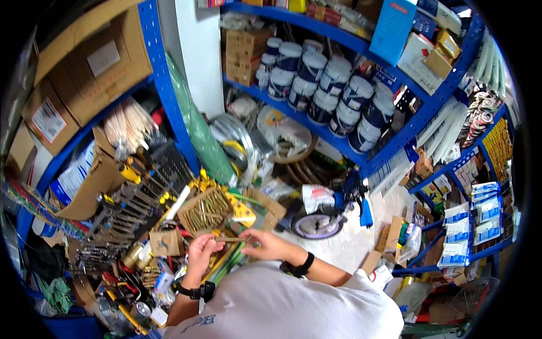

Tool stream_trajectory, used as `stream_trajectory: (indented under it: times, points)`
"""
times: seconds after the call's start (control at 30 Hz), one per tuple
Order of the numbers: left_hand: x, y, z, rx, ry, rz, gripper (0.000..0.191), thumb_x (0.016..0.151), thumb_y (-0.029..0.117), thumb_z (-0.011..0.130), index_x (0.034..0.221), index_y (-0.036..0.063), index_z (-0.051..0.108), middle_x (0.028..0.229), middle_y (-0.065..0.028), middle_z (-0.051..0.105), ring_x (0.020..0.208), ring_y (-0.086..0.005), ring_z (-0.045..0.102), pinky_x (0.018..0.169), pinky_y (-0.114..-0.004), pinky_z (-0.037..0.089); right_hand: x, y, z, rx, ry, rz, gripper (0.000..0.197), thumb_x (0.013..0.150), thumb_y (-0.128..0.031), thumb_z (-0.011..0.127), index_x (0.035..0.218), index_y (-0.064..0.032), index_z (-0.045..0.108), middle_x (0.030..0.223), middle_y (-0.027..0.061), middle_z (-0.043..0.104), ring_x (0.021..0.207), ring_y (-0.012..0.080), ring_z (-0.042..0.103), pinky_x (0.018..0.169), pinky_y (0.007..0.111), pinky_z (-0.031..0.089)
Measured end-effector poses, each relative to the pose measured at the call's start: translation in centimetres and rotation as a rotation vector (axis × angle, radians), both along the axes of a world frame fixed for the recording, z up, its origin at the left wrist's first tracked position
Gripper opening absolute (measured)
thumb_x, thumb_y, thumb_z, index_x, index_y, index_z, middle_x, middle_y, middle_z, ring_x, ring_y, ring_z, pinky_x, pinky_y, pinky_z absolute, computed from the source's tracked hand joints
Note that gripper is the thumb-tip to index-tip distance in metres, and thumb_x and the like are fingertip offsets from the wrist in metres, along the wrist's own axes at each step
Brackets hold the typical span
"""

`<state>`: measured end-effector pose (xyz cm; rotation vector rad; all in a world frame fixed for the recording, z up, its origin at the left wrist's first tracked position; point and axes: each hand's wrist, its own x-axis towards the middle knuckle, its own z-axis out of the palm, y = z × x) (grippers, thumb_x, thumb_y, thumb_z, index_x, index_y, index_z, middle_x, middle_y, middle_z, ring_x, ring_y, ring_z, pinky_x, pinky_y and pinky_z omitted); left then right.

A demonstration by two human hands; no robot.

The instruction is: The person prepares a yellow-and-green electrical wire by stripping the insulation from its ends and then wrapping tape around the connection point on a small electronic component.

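Note:
Between my two hands lies a thin, brass-coloured bolt (230, 239), held roughly level. My left hand (202, 253) pinches its left end between thumb and fingers. At the other end, the fingertips of my right hand (266, 245) close on the bolt's tip. Just beyond them sits an open cardboard box (191, 226) full of similar long bolts (209, 210). Left of my left hand stands a smaller cardboard box (166, 243) with a torn top. Black bands are strapped on both wrists.
Screwdrivers (129, 173) and many hand tools crowd the left side. A green wrapped roll (199, 127) leans by the white pillar (201, 63). Blue shelving (292, 110) holds stacked paint buckets (325, 99). A small wheel (317, 224) stands on the floor at right.

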<state>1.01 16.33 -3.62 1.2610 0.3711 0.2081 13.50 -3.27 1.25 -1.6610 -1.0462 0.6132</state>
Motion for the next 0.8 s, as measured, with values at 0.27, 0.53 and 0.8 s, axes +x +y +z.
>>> stream_trajectory:
  times: [0.27,0.53,0.8]
  points:
    - [2.6,0.9,0.2,-0.082,-0.086,-0.023,0.021,0.092,0.011,0.049,0.107,-0.0039,0.050,0.095,-0.0196,0.062,0.087,-0.0267,0.064,0.076,-0.035,0.054,2.7,0.5,0.2,0.005,-0.147,-0.096,0.017,0.087,-0.012,0.057,0.100,-0.0024,0.061,0.085,0.0104,0.065,0.077,0.0225,0.063,0.068,0.030,0.049]
    - [1.2,0.7,0.0,-0.167,0.071,-0.135,0.020,0.092,0.012,0.048,0.103,-0.0044,0.051,0.096,-0.0215,0.062,0.083,-0.0278,0.065,0.075,-0.035,0.054,2.1,0.5,-1.1,0.013,-0.291,-0.065,0.014,0.083,-0.019,0.052,0.081,-0.0060,0.052,0.064,0.0148,0.056,0.058,0.0334,0.055,0.052,0.040,0.043]
    - [0.1,0.4,0.0,-0.123,0.037,-0.139,0.018,0.092,0.008,0.048,0.106,-0.0034,0.050,0.097,-0.0197,0.062,0.086,-0.0284,0.065,0.076,-0.035,0.054,0.8,0.9,-1.2,-0.070,-0.318,-0.022,0.028,0.089,-0.023,0.043,0.073,-0.0023,0.052,0.064,0.0209,0.054,0.061,0.0395,0.054,0.056,0.045,0.043]
